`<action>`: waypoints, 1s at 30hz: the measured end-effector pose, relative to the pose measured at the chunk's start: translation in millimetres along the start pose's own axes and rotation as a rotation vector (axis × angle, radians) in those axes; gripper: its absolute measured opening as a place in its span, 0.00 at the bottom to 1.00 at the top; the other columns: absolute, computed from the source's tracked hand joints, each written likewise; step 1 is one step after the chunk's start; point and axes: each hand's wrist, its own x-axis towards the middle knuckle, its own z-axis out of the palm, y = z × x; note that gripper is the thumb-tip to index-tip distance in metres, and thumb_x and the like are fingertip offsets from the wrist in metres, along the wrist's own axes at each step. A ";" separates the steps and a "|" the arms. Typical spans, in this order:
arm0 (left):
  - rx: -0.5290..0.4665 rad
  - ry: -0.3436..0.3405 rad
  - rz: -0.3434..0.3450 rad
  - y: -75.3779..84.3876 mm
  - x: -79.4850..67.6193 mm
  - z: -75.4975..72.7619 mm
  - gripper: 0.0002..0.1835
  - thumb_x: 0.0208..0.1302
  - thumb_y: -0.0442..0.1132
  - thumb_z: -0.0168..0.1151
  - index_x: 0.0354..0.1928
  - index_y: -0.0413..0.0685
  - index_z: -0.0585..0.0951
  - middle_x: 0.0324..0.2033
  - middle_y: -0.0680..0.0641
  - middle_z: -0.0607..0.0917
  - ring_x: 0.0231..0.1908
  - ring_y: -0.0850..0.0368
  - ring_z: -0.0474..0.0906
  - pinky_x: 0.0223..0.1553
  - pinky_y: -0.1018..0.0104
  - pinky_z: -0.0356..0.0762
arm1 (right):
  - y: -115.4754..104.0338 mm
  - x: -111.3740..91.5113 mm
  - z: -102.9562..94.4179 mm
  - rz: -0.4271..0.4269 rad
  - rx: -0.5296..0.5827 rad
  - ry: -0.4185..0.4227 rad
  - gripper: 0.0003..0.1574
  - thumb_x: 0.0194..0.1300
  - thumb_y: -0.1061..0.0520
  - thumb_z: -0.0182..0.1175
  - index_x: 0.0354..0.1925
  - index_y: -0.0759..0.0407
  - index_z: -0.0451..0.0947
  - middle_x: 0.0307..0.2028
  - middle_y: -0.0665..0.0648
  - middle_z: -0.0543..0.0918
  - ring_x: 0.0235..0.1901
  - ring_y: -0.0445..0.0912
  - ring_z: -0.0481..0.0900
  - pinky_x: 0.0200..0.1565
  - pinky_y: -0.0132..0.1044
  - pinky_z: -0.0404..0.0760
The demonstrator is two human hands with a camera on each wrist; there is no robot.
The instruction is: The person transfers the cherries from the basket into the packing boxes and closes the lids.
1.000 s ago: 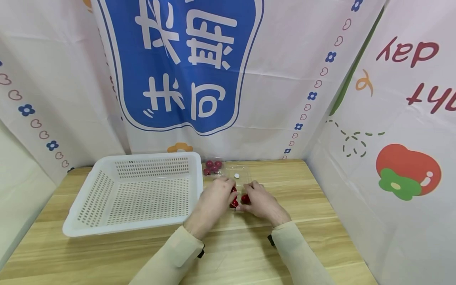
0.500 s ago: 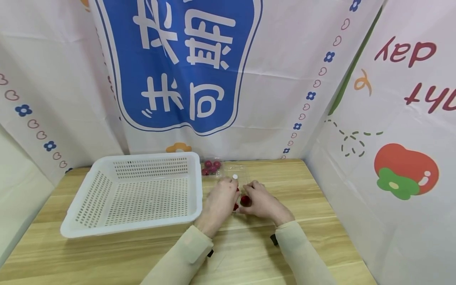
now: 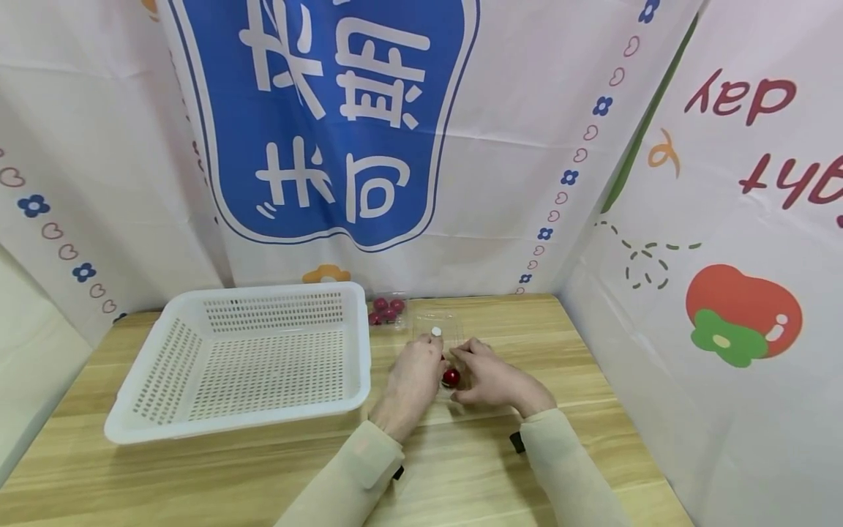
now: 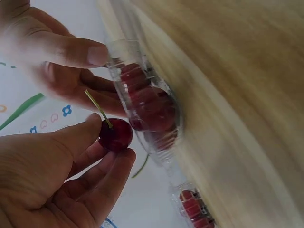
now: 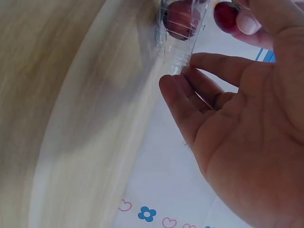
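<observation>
My left hand [image 3: 415, 377] pinches a dark red cherry [image 4: 116, 135] with a green stem between thumb and fingers, beside a clear plastic box [image 4: 124, 46]. Several cherries sit inside that box, seen through its wall in the left wrist view. At the box's other side is my right hand [image 3: 494, 377], its fingers fairly straight and fingertips [image 5: 168, 83] against or very near the box edge. The held cherry [image 5: 225, 18] also shows at the top of the right wrist view. From the head view, both hands partly hide the box.
A large white slotted basket [image 3: 237, 421] stands to the left on the wooden table [image 3: 454, 468]. Behind my left hand lies a second clear box with red cherries [image 3: 388, 309]. A round white sticker [image 3: 437, 332] is on the clear lid. Printed cloth [image 3: 507, 183] hangs behind.
My left hand has shifted slightly to the right. My right thumb and fingers have spread and drawn back a little to the right, and a cherry shows more plainly between the hands.
</observation>
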 end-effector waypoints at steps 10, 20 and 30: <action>0.068 -0.012 0.061 -10.7 -13.5 0.7 0.16 0.72 0.48 0.69 0.51 0.44 0.85 0.43 0.47 0.88 0.39 0.53 0.86 0.39 0.66 0.89 | -4.1 -1.9 -7.2 0.040 0.000 -0.052 0.59 0.57 0.44 0.78 0.79 0.59 0.64 0.69 0.58 0.72 0.67 0.51 0.73 0.72 0.49 0.78; 0.155 0.006 0.128 -14.8 -54.8 -10.0 0.17 0.70 0.48 0.70 0.53 0.46 0.86 0.51 0.46 0.88 0.48 0.51 0.86 0.52 0.59 0.90 | -6.3 -0.3 -8.6 0.060 0.017 -0.064 0.59 0.57 0.47 0.79 0.79 0.58 0.64 0.68 0.59 0.72 0.67 0.53 0.74 0.73 0.49 0.77; 0.215 -0.076 0.185 -25.2 -85.8 -15.7 0.29 0.72 0.51 0.67 0.65 0.38 0.81 0.61 0.40 0.86 0.57 0.47 0.86 0.62 0.57 0.86 | -6.8 1.1 -8.6 0.059 0.004 -0.066 0.59 0.56 0.47 0.80 0.79 0.59 0.64 0.69 0.60 0.73 0.68 0.53 0.74 0.73 0.51 0.77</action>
